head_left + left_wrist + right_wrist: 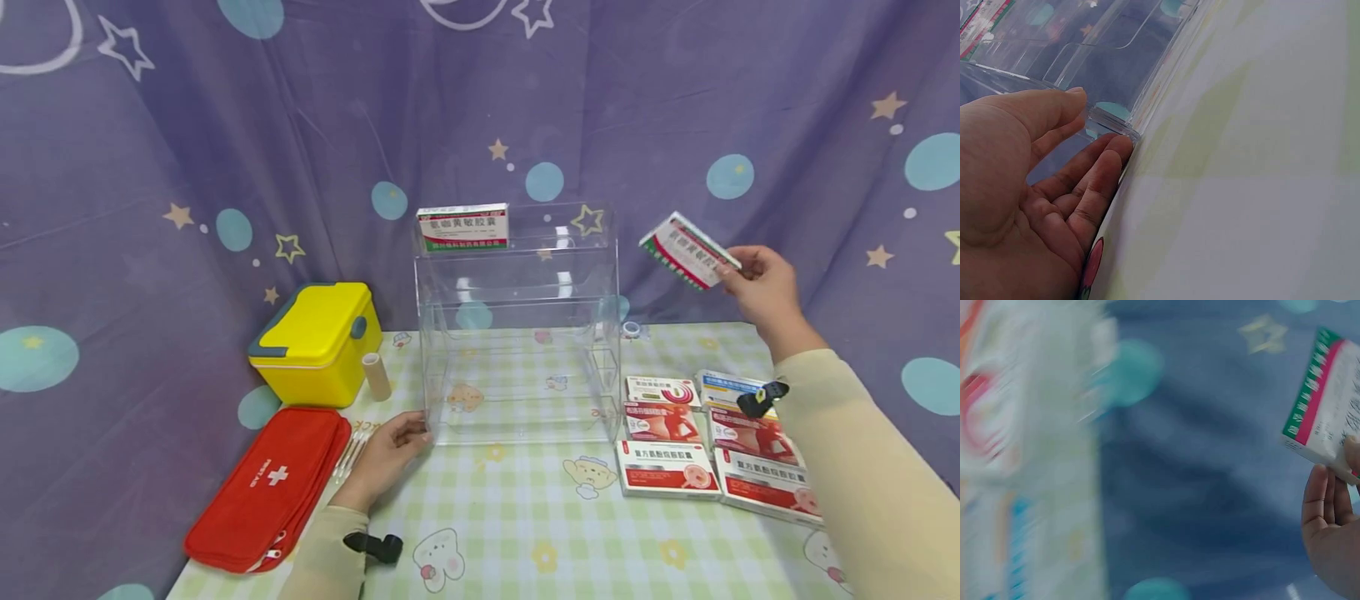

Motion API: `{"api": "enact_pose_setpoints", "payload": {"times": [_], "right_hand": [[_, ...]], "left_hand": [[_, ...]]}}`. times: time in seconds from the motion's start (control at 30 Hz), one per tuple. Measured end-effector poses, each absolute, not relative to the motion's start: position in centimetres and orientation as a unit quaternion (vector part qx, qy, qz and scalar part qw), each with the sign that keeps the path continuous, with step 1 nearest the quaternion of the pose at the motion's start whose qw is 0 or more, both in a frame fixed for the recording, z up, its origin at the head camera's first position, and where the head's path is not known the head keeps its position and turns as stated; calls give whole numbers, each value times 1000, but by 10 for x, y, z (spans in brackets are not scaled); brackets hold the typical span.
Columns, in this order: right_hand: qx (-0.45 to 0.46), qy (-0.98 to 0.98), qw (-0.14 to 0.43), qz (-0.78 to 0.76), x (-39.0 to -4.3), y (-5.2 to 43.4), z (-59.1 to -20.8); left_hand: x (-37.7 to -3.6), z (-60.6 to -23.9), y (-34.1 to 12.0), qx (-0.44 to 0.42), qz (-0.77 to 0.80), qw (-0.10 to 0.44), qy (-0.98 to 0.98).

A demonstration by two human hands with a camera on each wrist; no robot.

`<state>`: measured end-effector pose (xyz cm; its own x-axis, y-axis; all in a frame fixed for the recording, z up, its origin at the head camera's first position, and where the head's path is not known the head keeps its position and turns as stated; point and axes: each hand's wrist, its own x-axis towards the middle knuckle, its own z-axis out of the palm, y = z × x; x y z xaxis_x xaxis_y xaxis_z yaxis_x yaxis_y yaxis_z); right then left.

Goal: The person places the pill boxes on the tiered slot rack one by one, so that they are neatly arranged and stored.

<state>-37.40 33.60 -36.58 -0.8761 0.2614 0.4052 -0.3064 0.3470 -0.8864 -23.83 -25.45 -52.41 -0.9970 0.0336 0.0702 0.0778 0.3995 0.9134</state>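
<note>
In the head view my right hand [765, 287] pinches a white, green and red medicine box [693, 252] by one end, lifted and tilted in the air right of a clear acrylic display rack [517, 429]. In the right wrist view, the thumb lies on the face of that box [1325, 400], fingers beneath. A like medicine box [462, 229] stands on the left of the rack's top tier. Down at the rack's lower left front corner, my left hand [392, 450] rests on the tablecloth. Its loosely bent fingers [1100, 181] touch the corner in the left wrist view.
Several medicine boxes [667, 468] lie in two columns right of the rack. On the left are a yellow lidded case [318, 333], a cardboard tube [377, 377], a red first-aid pouch [262, 492] and cotton swabs [349, 454]. A tape roll [632, 329] lies behind the boxes.
</note>
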Motion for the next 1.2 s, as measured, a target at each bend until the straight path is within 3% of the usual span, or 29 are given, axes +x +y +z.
{"api": "enact_pose_setpoints", "payload": {"times": [0.23, 0.53, 0.8, 1.2], "right_hand": [[79, -617, 272, 734, -360, 305, -281], [100, -749, 291, 587, -365, 248, -210], [80, -821, 274, 495, -388, 204, -198], [74, -875, 209, 430, -414, 192, -225]], "left_hand": [[-237, -523, -254, -38, -546, 24, -836], [-238, -523, -255, -33, -550, 14, -835], [-240, -524, -255, -31, -549, 13, -835], [-239, -521, -253, -24, -555, 13, -831]]}}
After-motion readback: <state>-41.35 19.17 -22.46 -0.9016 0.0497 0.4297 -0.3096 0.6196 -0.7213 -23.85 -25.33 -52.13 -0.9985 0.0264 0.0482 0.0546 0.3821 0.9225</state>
